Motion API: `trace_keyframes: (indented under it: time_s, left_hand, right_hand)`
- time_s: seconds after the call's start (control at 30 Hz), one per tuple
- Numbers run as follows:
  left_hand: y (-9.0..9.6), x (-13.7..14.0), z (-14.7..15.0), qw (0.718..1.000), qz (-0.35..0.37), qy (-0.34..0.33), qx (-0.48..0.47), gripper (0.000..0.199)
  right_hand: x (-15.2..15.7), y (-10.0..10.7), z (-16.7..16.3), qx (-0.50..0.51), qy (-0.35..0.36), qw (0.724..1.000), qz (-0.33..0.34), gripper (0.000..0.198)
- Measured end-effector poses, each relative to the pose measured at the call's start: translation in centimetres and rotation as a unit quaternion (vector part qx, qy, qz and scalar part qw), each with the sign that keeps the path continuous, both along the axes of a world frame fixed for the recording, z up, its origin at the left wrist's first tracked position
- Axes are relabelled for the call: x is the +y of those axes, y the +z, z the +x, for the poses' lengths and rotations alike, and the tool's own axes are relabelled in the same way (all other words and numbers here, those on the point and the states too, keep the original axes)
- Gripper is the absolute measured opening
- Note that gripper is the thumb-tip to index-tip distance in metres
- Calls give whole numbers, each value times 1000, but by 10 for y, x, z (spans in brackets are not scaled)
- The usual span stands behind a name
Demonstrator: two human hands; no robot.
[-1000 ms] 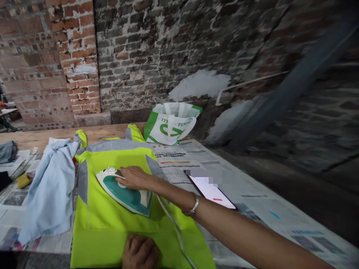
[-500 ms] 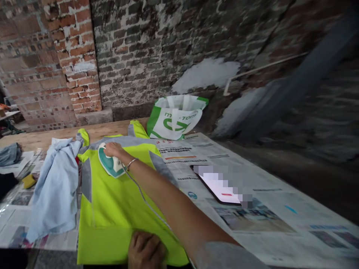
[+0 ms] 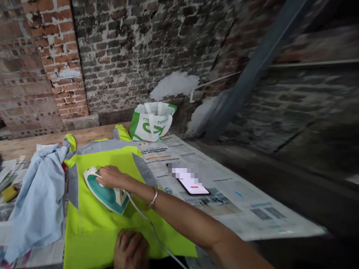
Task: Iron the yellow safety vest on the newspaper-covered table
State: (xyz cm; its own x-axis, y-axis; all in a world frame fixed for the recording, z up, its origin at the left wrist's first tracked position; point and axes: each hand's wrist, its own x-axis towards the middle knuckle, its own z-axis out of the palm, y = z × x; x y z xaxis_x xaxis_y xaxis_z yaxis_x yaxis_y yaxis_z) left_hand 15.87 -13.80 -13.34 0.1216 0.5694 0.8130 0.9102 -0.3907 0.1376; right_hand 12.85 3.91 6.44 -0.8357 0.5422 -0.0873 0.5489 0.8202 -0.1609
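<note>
A neon-yellow and grey high-visibility shirt (image 3: 92,224) lies spread out, its sleeves toward the far side. My right hand (image 3: 110,177) is closed around the handle of a teal and white clothes iron (image 3: 105,197), whose soleplate rests on the upper middle of the shirt. From the iron's heel a pale cord (image 3: 148,220) runs under my forearm toward the bottom of the view. At the shirt's near hem, my left hand (image 3: 130,249) presses on the cloth with curled fingers; its fingertips are partly hidden.
Left of the shirt lies a crumpled light-blue garment (image 3: 39,201), with a yellow sponge-like block (image 3: 9,192) beyond it. A lit phone (image 3: 190,181) rests on newspaper (image 3: 224,220) at right. Behind stands a green-white bag (image 3: 151,123) near the brick wall (image 3: 126,56).
My right hand has drawn the iron nearer to me across the shirt. The view has swung right, so the table and bag appear further left. My left hand stays at the hem.
</note>
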Motion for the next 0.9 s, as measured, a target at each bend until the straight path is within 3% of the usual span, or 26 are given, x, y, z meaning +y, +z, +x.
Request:
trace_keyframes:
  time_s: [0.17, 0.3, 0.47, 0.67, 0.77, 0.9]
  left_hand:
    - [-25, 9, 0, 996, 91, 17, -10, 44]
    - [-22, 5, -3, 999, 32, 6, 21, 39]
    - [-7, 0, 0, 999, 28, 10, 13, 37]
    - [-2, 2, 1, 1000, 24, -5, 16, 31]
    - [-3, 3, 0, 999, 33, -2, 6, 32]
    - [-7, 5, 2, 998, 61, 4, -2, 37]
  right_hand:
    - [-15, -1, 27, 8, 11, 1000, -1, 43]
    - [-12, -8, 48, 14, -48, 999, 3, 41]
    - [41, -12, 46, 15, -149, 989, -2, 43]
    - [114, -1, 5, 10, -232, 973, -12, 42]
    - [121, 5, -5, 9, -242, 970, -13, 41]
    - [99, -1, 11, 7, -218, 976, -4, 39]
